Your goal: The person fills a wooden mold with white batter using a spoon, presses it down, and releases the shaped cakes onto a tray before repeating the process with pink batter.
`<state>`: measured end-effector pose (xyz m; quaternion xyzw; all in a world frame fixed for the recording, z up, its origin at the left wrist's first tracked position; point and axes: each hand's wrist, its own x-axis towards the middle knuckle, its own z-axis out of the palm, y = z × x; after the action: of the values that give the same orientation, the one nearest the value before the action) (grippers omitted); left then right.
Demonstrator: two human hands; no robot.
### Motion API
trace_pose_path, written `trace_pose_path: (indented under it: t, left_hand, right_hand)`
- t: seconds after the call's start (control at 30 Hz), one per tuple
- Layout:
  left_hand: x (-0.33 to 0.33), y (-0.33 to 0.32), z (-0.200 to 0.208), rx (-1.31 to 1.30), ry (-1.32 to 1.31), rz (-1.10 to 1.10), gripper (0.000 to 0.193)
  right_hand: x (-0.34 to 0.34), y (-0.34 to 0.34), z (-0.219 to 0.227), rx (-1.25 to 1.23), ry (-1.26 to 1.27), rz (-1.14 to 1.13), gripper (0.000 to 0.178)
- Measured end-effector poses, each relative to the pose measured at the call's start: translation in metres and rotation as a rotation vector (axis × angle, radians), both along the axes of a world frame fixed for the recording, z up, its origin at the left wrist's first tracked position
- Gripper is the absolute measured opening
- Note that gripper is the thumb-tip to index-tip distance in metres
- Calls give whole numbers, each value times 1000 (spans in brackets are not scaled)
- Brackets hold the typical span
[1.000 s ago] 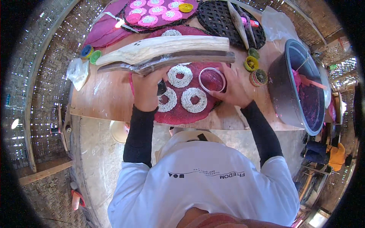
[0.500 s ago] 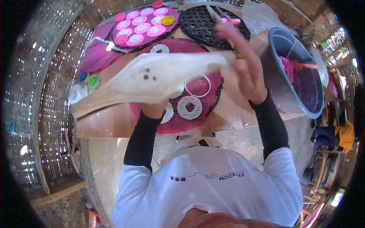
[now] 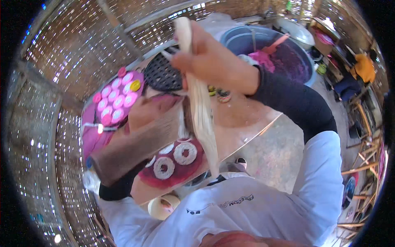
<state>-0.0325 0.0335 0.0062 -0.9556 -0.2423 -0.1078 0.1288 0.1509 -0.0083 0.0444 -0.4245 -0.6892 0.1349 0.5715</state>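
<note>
My right hand is closed round a long, pale, cream-coloured strip, which hangs down in front of me. To the left my left hand is blurred and partly covered by a wide brown band. That band slants across my left forearm and seems to belong to the same flat, limp-looking piece; the material is unclear. Below it on the wooden table, white rings with open centres lie on a dark pink round sheet.
Pink and white discs cover a round tray at the left. Behind my hands stands a black openwork basket. A large blue-grey tub with pink pulp is at the far right. Small round containers stand near my right hand.
My view has swung to the right. The pale piece has turned from lying across to hanging upright. My right hand, open and apart from it before, now grips it.
</note>
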Motion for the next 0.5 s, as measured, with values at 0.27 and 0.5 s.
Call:
trace_pose_path:
  t: [0.27,0.5]
  left_hand:
    - [32,4,14,-483,-37,-461,17]
    - [200,43,-10,-262,-1083,-258,31]
  right_hand:
    - [93,-87,46,333,-115,-337,28]
    - [284,2,90,650,1249,-85,13]
